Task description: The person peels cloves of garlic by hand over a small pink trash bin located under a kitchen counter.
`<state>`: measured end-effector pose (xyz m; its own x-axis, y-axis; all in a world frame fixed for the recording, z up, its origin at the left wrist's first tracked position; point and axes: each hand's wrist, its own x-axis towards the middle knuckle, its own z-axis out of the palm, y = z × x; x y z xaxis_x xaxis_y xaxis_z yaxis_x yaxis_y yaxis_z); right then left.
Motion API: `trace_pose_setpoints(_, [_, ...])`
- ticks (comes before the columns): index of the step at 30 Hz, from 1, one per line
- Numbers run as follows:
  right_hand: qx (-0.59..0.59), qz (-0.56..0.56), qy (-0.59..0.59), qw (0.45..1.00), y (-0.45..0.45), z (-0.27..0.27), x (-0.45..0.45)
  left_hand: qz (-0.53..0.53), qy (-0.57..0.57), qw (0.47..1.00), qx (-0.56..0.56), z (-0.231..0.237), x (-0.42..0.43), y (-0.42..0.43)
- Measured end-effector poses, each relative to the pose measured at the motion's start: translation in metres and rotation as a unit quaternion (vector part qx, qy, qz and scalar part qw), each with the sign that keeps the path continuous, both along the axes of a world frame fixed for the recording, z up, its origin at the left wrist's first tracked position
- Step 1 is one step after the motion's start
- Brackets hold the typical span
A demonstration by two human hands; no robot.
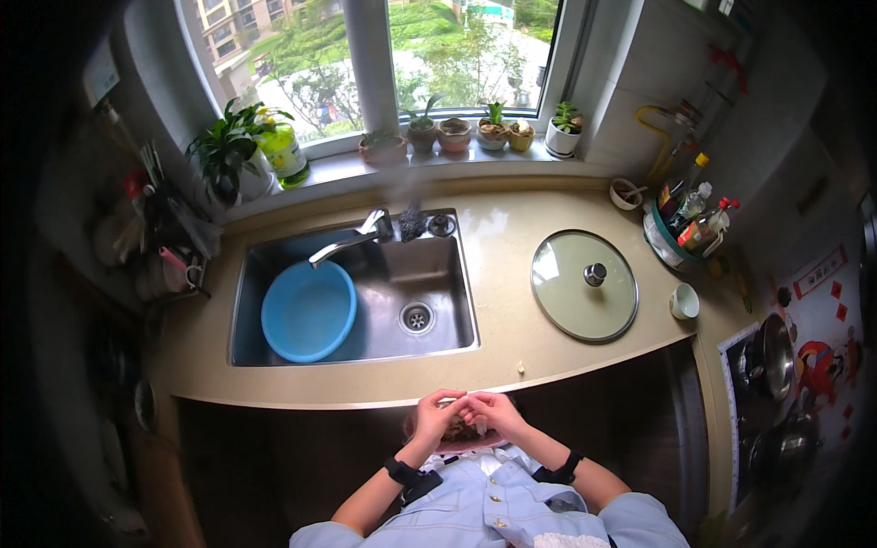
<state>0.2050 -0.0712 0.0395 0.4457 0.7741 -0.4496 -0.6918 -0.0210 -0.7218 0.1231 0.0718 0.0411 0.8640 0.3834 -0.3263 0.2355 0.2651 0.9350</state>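
Observation:
My left hand (439,416) and my right hand (495,415) meet at the fingertips in front of the counter's edge. Both pinch a small pale piece that the fingers mostly hide; what it is I cannot tell. Under them, close to my body, is a pinkish bowl (452,448) with brownish bits inside, partly covered by the hands. A small whitish scrap (521,368) lies on the counter a little beyond my right hand.
The steel sink (384,342) holds a blue plastic basin (308,312) under the faucet (342,248). To its right lie a glass pot lid (575,308), a small white cup (684,301) and a tub of bottles (664,248). Potted plants (454,135) line the windowsill.

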Motion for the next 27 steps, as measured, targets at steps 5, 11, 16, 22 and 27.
trace_pose_setpoints(5, [-0.011,-0.047,-0.041,0.998,-0.005,0.004,0.018,-0.030,-0.058,0.984,0.164,0.010,0.014,0.001])
trace_pose_setpoints(11, [-0.001,-0.046,-0.200,0.979,-0.018,0.022,0.043,-0.065,-0.158,0.894,0.413,0.047,0.038,-0.008])
trace_pose_setpoints(16, [-0.059,-0.013,-0.329,0.942,-0.024,0.051,0.061,-0.071,-0.189,0.829,0.521,0.063,0.055,-0.014])
trace_pose_setpoints(22, [-0.050,-0.063,-0.359,0.930,-0.024,0.066,0.070,-0.025,-0.210,0.843,0.494,0.073,0.072,-0.031])
trace_pose_setpoints(27, [-0.025,-0.167,-0.289,0.942,-0.017,0.048,0.070,0.006,-0.187,0.866,0.464,0.067,0.083,-0.046])
